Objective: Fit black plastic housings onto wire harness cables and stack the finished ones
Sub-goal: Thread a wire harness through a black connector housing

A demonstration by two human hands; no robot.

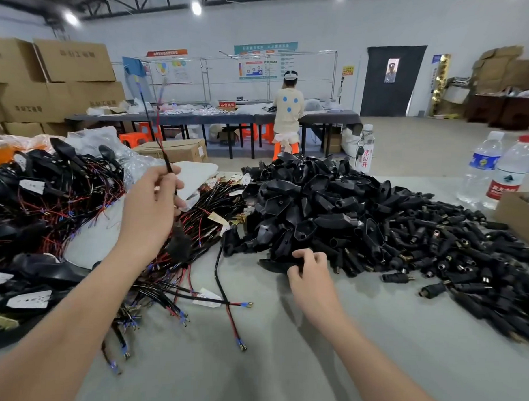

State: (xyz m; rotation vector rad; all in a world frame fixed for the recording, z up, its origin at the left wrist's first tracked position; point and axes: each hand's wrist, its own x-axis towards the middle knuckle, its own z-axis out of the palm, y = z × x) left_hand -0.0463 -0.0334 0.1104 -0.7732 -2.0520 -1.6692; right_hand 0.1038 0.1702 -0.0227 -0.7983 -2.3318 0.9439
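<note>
Wire harness cable (168, 164) is pinched upright in our left hand (150, 202), left of centre, its wires running up toward the top of the frame. Our right hand (310, 269), lower centre, has its fingers closed on a black housing (273, 265) at the near edge of the housing pile (311, 202). We judge this the pick-up step, w/ fitting not yet begun. Next we'd bring housing & cable end together and line up the opening. Finished stack (45, 177) sits at left.

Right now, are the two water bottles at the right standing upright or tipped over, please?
Upright: both water bottles stand on the table, caps on top.
</note>
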